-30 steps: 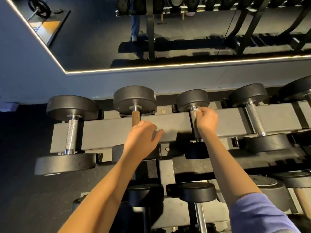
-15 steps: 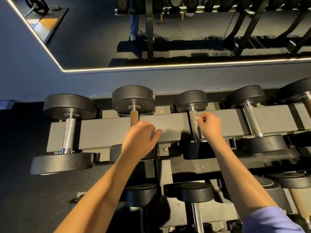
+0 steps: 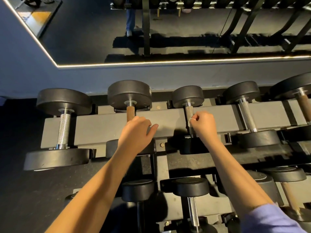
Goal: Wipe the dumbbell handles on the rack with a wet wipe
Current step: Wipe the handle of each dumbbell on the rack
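Right hand (image 3: pixel 204 125) pinches white wet wipe (image 3: pixel 191 120) against knurled dumbbell handle (image 3: pixel 189 111), centre-right of frame, on rack beam (image 3: pixel 101 125). Left hand (image 3: pixel 134 133) sits over rusty handle (image 3: pixel 131 113) at centre; gripping or just resting, can't tell.

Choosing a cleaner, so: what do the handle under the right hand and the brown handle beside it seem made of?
Handle at the right hand: seemingly bright knurled steel, by its crosshatch glint. Brown handle: dull, matte, perhaps rusted steel or a coating; unclear.
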Action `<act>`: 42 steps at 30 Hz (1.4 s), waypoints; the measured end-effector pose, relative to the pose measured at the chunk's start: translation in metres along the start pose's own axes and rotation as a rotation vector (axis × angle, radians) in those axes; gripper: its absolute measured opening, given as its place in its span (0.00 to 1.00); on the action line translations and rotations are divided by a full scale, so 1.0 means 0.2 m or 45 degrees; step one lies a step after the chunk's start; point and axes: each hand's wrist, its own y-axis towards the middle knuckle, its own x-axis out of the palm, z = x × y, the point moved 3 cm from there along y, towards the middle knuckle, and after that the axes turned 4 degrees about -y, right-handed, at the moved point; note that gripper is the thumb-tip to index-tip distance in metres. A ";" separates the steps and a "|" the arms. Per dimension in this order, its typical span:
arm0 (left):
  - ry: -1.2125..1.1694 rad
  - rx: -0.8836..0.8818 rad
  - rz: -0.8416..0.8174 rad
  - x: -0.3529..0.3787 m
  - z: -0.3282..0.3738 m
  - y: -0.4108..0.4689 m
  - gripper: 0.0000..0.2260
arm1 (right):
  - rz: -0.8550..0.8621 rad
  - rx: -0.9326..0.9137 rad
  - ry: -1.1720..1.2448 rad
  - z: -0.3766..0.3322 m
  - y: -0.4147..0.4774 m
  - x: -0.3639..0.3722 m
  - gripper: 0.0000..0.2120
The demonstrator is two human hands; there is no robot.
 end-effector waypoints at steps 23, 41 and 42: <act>0.000 0.016 0.005 0.01 -0.01 0.00 0.23 | 0.125 -0.048 -0.564 -0.12 0.03 0.12 0.14; -0.006 -0.027 -0.047 -0.01 0.01 -0.01 0.25 | -0.058 0.177 -0.177 0.03 -0.05 0.08 0.05; 0.005 -0.028 -0.054 -0.01 0.01 -0.01 0.25 | 0.001 0.144 -0.142 0.02 -0.03 0.08 0.06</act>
